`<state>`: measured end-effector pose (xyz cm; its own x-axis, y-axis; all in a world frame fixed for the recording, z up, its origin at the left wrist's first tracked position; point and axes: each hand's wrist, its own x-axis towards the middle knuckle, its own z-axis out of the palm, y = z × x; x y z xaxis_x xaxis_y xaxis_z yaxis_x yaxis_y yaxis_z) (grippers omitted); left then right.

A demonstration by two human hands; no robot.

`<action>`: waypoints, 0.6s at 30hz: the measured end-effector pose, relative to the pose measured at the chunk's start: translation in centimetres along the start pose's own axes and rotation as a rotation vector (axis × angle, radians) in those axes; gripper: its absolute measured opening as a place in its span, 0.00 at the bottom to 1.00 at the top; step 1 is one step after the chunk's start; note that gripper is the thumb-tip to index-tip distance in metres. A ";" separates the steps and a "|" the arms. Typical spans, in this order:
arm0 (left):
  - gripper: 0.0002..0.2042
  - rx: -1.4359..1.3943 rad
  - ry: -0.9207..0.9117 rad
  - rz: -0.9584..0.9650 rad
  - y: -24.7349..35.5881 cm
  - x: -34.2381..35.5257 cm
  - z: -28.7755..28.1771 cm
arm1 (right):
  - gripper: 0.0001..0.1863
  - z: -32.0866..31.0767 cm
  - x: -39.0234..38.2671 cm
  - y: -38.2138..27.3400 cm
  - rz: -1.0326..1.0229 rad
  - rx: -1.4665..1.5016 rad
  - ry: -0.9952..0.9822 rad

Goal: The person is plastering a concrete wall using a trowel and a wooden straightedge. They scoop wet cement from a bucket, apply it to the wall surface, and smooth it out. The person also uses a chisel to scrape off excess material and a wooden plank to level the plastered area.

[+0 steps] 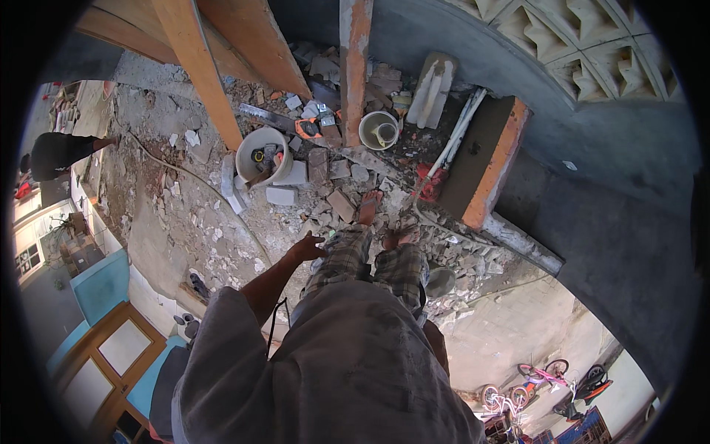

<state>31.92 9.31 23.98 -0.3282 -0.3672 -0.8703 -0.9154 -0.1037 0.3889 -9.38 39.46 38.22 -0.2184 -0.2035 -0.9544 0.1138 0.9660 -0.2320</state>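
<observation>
My left hand (308, 247) hangs in the air beside my checked shorts, fingers apart and holding nothing. My right hand is hidden behind my body, with only a bit of that arm showing. My bare feet stand on broken rubble (466, 255). Ahead of my left hand are a white tub (244, 163) holding tools, pale blocks (282, 195), red-brown bricks (341, 205) and an orange-and-black saw handle (308, 127). A smaller bucket (364, 132) with a scoop inside stands beside an upright post (353, 52).
Orange boards (211, 74) lean at upper left. Pipes (462, 129) lie beside a plastered block with an orange edge (492, 166). A hose (185, 174) crosses the ground. Another person (59, 154) is at far left. Bicycles (543, 374) stand at lower right, a door (122, 348) at lower left.
</observation>
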 end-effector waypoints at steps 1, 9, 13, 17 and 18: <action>0.28 -0.136 0.004 -0.047 0.6 -0.8 0.6 | 0.25 -0.9 -0.7 -2.4 -0.174 -0.063 -0.005; 0.47 -0.110 0.015 -0.275 4.7 2.5 12.6 | 0.27 3.7 17.0 -16.0 -0.549 -0.726 -0.024; 0.49 0.065 0.194 -0.377 10.1 5.1 16.1 | 0.28 12.8 33.2 -21.2 -0.493 -0.725 -0.116; 0.46 0.219 0.249 -0.271 11.8 8.8 17.4 | 0.32 18.1 50.9 -24.0 -0.493 -0.891 0.044; 0.46 0.200 0.256 -0.290 11.5 9.3 17.7 | 0.32 19.4 53.1 -25.4 -0.477 -0.912 0.037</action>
<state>14.23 21.08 14.98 -0.0052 -0.5695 -0.8220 -0.9966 -0.0649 0.0513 -5.05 0.99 -10.20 -0.0793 -0.6077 -0.7902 -0.7685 0.5422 -0.3399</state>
